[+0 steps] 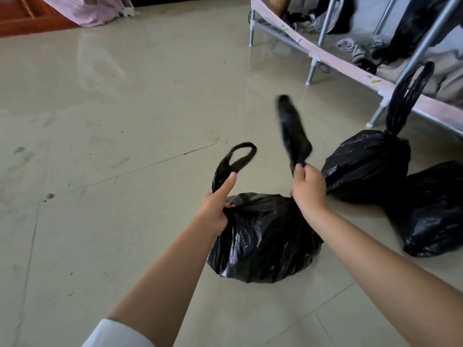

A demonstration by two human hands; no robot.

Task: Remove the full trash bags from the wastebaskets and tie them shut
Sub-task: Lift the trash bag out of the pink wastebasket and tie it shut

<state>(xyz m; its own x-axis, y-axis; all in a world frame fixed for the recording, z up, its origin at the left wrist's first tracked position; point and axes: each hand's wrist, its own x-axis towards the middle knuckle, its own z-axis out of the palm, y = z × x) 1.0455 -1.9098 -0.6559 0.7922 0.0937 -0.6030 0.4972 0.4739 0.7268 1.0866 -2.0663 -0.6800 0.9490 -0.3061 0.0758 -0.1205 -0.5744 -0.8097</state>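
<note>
1. Hard to read first: the right handle strip (293,131) is smeared by motion blur, so its tip cannot be made out.
2. A third black bag (433,211) is cut off at the right edge; the clothes rack (325,26) behind runs out of view too.
3. The left hand (218,206) curls round the left handle loop (238,159), thumb sticking straight up.
4. The right hand (309,190) pinches the base of the blurred strip, fingers closed tight on it.
5. The black trash bag (263,241) sits on the tiled floor (112,121) between both forearms, glossy, crinkled, bulging full, mouth gathered but not knotted.
6. Just beside it on the right, a tied bag (368,166) stands with its knotted loop upright.
</note>
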